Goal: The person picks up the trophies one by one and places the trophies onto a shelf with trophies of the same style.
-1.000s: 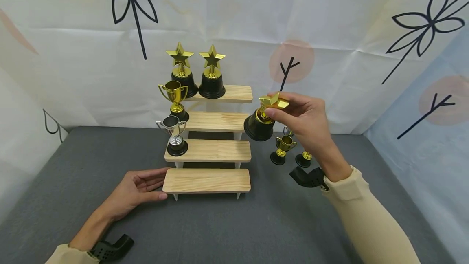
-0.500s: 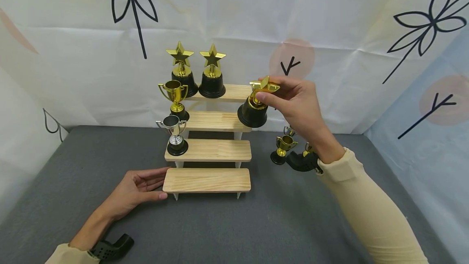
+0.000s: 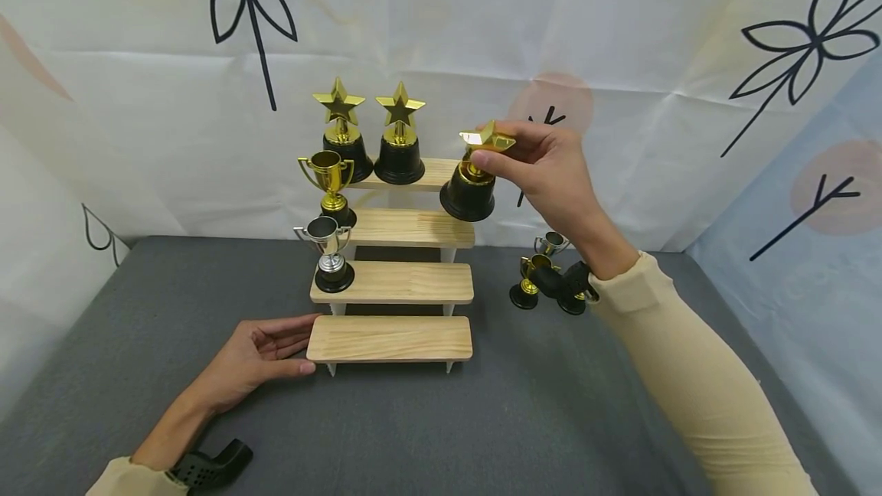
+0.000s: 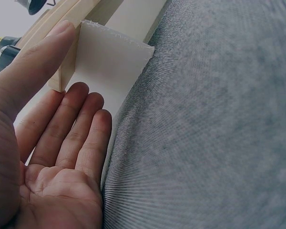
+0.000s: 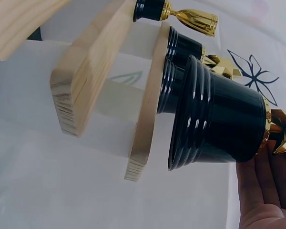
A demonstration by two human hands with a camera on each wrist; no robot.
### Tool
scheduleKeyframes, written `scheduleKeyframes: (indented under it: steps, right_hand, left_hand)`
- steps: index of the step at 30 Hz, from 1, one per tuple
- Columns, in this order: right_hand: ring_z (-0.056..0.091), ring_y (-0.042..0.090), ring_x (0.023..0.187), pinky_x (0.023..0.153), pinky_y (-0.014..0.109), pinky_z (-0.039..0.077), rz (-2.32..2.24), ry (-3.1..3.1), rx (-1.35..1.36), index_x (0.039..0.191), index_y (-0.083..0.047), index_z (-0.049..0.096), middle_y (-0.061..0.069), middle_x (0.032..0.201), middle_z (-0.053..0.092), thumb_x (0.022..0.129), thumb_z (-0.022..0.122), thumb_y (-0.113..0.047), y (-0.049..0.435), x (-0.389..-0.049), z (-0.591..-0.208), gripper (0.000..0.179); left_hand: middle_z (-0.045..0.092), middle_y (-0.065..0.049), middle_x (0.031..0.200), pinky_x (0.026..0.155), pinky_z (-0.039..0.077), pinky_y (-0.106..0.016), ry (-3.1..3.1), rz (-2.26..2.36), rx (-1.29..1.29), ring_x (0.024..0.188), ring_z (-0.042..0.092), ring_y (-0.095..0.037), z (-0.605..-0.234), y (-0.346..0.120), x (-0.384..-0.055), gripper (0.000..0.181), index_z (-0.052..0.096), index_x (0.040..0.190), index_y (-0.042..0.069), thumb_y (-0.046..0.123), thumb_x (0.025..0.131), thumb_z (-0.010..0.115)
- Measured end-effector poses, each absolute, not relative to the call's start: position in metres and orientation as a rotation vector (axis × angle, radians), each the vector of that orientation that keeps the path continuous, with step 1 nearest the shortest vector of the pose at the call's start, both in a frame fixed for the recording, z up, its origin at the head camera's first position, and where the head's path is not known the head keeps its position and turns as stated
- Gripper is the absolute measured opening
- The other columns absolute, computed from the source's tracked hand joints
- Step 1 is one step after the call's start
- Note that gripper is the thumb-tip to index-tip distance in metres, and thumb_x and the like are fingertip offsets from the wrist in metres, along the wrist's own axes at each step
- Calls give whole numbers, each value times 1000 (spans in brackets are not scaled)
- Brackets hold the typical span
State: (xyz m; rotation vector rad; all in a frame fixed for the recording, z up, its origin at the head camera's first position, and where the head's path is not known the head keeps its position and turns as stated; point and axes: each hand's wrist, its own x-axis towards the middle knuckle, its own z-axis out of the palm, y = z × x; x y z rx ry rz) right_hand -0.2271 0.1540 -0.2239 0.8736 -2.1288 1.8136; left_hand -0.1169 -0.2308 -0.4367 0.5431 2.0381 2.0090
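My right hand point(image 3: 551, 178) pinches a star trophy point(image 3: 468, 194) by its gold star, the black base tilted and hanging in front of the right end of the top shelf point(image 3: 434, 173). In the right wrist view, a gap shows between the trophy base point(image 5: 219, 114) and that shelf. Two more star trophies point(image 3: 398, 151) stand on the top shelf's left part. A gold cup point(image 3: 329, 178) and a silver cup point(image 3: 331, 255) stand at the left ends of the two shelves below. Fingers extended, my left hand point(image 3: 241, 366) touches the left end of the bottom shelf point(image 3: 389, 339).
Right of the stepped stand, a gold cup trophy point(image 3: 527, 289), a silver cup point(image 3: 551, 242) and another partly hidden trophy point(image 3: 573, 303) stand on the grey cloth point(image 3: 524, 412). My right wrist strap overlaps them. A printed white backdrop point(image 3: 468, 14) rises close behind the stand.
My right hand has carried the star trophy up and to the left, from beside the stand to the top shelf's right end. My left hand has stayed in place.
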Motion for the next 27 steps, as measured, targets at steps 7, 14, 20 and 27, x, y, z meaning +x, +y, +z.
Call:
scheduleKeyframes:
  steps: [7,14,20,27]
  right_hand:
    - [72,23,91,88,30,60,1851,-2141,856,116,4,74,9,102,75,86,79,2,151,-236,-223,30]
    - [72,23,90,87,30,60,1849,-2163,838,115,3,75,10,101,75,86,79,1,146,-243,-223,29]
    - [72,22,93,90,31,60,1854,-2173,837,117,3,74,14,105,74,87,79,0,142,-246,-222,30]
    - [72,22,93,91,31,59,1880,-2166,847,117,5,73,12,104,75,88,78,2,138,-251,-223,30]
  left_hand:
    - [62,1,137,99,54,-29,2044,2001,532,122,61,-10,-437,-231,-117,70,41,141,-23,-10,83,78]
    - [62,4,136,100,54,-30,2040,2004,539,122,61,-10,-437,-232,-117,71,40,141,-23,-10,82,78]
    - [61,4,137,99,54,-29,2041,2001,526,122,61,-10,-437,-232,-117,72,40,141,-23,-10,82,78]
    - [62,5,136,99,54,-29,2043,2000,523,122,61,-10,-437,-231,-117,71,41,141,-23,-10,82,78]
